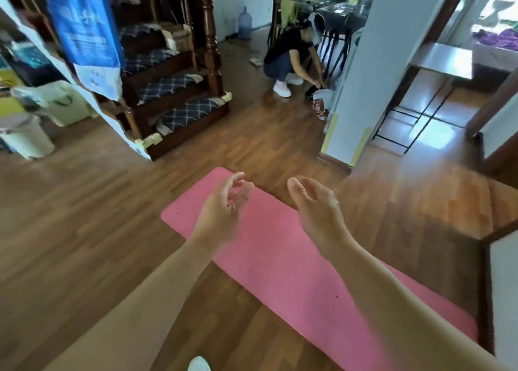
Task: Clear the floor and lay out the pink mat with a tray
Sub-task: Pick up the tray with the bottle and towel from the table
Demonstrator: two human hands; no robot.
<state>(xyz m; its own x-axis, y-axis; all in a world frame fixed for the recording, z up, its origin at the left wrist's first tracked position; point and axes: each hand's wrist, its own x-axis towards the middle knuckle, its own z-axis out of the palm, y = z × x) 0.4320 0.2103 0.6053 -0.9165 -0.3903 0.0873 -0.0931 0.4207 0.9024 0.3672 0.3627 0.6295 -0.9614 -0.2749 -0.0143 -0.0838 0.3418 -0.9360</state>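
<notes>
Pink mat (280,258) lies flat, rounded corners, on glossy wood-plank floor (84,216).

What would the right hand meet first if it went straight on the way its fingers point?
Probably the far end of the pink mat, or the wooden floor just past it; depth is unclear. The right hand is open and empty, and nothing else stands in that line.

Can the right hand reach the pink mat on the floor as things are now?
Probably yes. The right hand is empty and open above the pink mat, which lies flat on the wooden floor, with nothing between them. The person may need to bend down.
</notes>
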